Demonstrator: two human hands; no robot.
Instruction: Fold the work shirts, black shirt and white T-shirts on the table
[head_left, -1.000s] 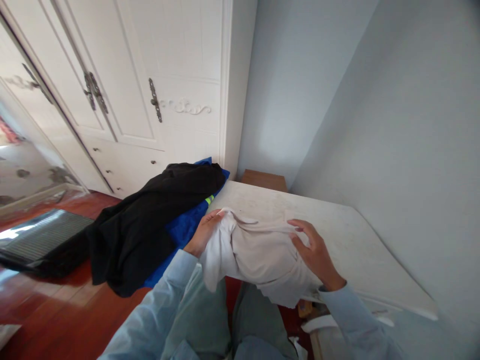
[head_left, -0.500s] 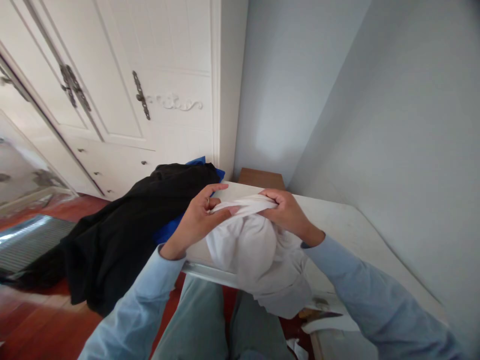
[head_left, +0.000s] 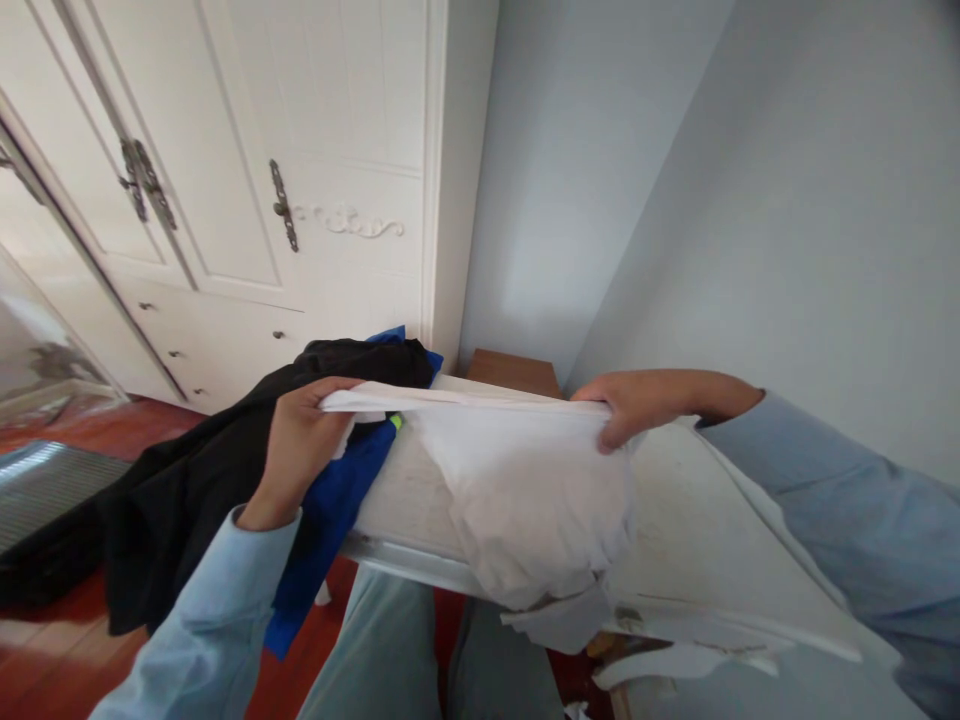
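A white garment (head_left: 532, 480) of thin, soft cloth is stretched between my two hands, its upper edge pulled into a nearly straight line. At its left end, my left hand (head_left: 307, 435) pinches that edge above the black and blue clothes. My right hand (head_left: 649, 400) grips the other end, thumb in front and fingers partly hidden behind the cloth. Below the taut edge the garment hangs in loose folds over the white table (head_left: 409, 495), and its lower part droops past the front edge. Which kind of garment it is cannot be made out.
Black clothing (head_left: 202, 460) and a blue garment (head_left: 330, 520) lie over the table's left end and hang toward the red floor. A white wardrobe (head_left: 360, 120) stands behind. A brown box (head_left: 514, 370) sits by the wall. Pale objects lie under the table's right side.
My hands have moved apart, the left one leftward and the right one rightward. The garment's gathered edge is now pulled out wide and taut. More of the blue garment shows.
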